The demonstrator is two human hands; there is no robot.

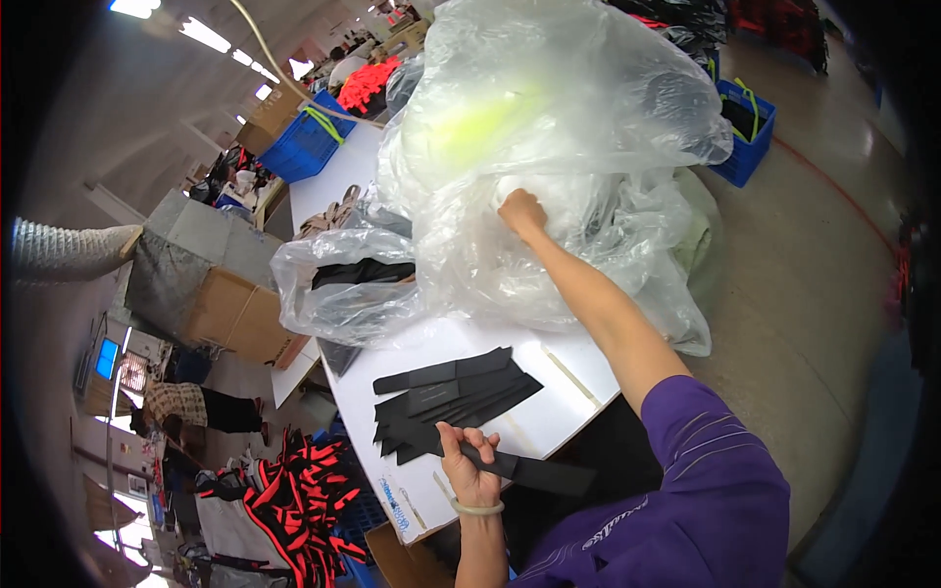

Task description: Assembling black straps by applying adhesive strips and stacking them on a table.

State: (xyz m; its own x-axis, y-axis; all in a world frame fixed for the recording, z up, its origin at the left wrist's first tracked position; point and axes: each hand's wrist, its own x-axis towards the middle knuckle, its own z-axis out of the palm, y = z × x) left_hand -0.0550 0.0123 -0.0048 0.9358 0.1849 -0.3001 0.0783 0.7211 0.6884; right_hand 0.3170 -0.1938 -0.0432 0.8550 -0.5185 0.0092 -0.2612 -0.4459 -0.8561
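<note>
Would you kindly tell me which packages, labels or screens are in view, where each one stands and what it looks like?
Large clear plastic bag: far end of the white table, crumpled, right hand on it.
Smaller clear bag: to its left, dark pieces inside.
Cardboard box: left of the table, brown.
Screen: far left, small, glowing blue.
Label: near table corner, white with blue print.

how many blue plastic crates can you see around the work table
2. One blue crate sits at the table's far left end, with yellow-green straps over its rim. The other blue crate stands on the floor to the right, behind the big clear plastic bag. More may be hidden.
</note>
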